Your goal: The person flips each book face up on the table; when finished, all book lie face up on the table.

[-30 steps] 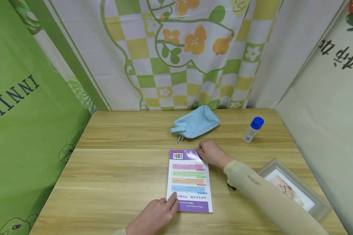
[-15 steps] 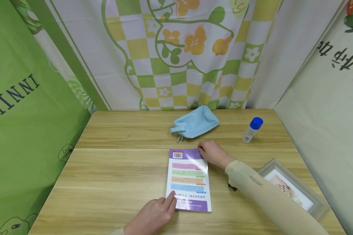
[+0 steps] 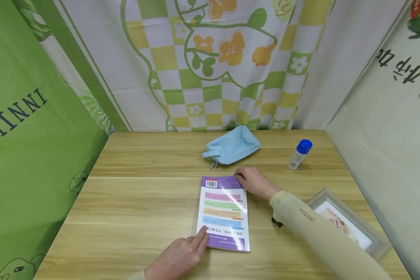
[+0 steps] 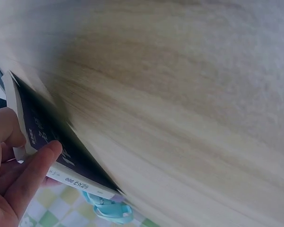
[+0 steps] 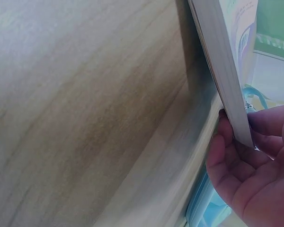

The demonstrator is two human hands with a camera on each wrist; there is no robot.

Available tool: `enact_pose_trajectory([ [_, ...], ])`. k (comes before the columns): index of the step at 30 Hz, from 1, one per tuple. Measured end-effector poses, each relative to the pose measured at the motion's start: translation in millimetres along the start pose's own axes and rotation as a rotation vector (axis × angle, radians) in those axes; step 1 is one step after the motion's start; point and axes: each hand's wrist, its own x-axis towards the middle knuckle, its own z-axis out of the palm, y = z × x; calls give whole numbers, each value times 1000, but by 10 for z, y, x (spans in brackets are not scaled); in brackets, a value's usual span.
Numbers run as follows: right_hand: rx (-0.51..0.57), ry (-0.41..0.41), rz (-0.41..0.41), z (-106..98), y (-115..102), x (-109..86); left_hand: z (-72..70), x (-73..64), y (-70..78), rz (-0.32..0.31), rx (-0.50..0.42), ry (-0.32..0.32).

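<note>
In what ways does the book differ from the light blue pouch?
The book is white and purple with printing; the pouch is plain light blue. The book is flat; the pouch is fuller, with a strap. The left hand and right hand hold the book; neither touches the pouch.

Clothed just behind the right hand (image 3: 254, 182) in a pale cream-beige sleeve (image 3: 325, 233), fairly smooth along its length, slightly puckered at the cuff (image 3: 277, 199) nearest the fingers. Printed farther back from that hand with small dark lettering (image 3: 307, 215), too fine to read surely. Covered behind the left hand (image 3: 176, 254) in similar pale cloth (image 3: 138, 276), showing only as a sliver.
</note>
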Motion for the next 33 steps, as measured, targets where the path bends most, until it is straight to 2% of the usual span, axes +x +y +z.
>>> enact_pose_trajectory([
  [9, 47, -7, 24, -32, -35, -6, 29, -68, 9, -44, -57, 22],
  [13, 60, -2, 30, -46, -43, -4, 41, -83, 24, -41, -85, 59],
  [19, 62, 1, 27, -55, -54, -5, 38, -62, 20, -44, -67, 118],
  [26, 66, -7, 44, -63, -95, -13, 21, -50, 3, -40, -28, 123],
  [33, 86, 9, 12, -95, -102, -15, 17, -68, -8, -65, -67, 128],
])
